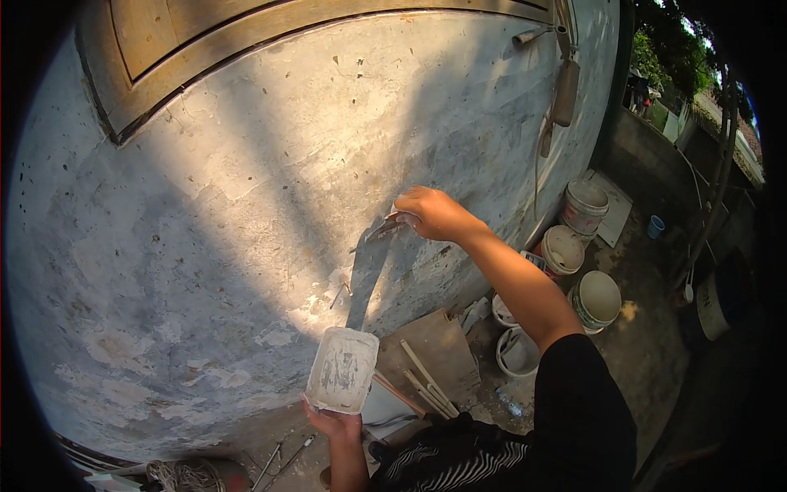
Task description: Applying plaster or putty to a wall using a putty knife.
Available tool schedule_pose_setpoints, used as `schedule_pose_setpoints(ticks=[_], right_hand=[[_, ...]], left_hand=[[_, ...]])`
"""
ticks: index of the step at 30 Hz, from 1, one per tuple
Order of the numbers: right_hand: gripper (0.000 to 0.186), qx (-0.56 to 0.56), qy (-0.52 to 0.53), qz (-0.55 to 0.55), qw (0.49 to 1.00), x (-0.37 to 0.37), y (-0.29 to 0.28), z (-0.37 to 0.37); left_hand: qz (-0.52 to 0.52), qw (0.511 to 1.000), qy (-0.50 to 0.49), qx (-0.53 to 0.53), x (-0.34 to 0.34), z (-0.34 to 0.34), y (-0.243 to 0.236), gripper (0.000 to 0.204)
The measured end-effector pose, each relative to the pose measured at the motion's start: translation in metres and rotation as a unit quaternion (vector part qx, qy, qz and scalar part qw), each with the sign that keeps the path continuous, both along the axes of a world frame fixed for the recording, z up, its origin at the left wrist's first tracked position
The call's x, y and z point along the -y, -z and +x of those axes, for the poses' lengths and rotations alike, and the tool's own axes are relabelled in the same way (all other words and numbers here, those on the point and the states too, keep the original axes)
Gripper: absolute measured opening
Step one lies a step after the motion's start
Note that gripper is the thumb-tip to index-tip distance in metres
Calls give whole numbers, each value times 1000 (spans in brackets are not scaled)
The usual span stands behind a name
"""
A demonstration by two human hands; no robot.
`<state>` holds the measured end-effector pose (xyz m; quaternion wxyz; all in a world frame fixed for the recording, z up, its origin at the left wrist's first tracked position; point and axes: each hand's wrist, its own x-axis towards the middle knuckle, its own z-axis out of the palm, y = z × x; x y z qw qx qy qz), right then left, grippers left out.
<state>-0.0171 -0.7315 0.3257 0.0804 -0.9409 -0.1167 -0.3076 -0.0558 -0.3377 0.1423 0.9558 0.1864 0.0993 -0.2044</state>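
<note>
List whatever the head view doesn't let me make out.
All in the head view:
Thin-bladed tool: handle covered by the right hand.
Left hand: most fingers hidden behind the plaster-smeared tray.
Small bucket: partly covered by the right forearm.
Wooden frame: top cut off by the upper edge.

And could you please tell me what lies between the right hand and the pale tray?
In the head view, patchy wall shows between the right hand and the pale tray, with a dark shadow falling on it.
</note>
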Motion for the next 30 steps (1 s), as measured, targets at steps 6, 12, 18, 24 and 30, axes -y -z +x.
schedule_pose_setpoints(ticks=[6,12,18,24,30], right_hand=[[14,220,50,74,972,36,-135,-36],[18,130,52,42,989,64,-65,-6],[20,135,18,107,985,68,-103,-31],[20,142,36,71,987,80,-103,-16],[12,70,48,72,994,84,69,-19]], left_hand=[[14,1000,-2,1,15,-4,2,72],[25,1000,-16,9,37,-16,-10,70],[-15,999,-38,-6,44,-17,-6,67],[32,999,-35,4,49,-19,-3,67],[39,999,-25,5,53,-24,6,69]])
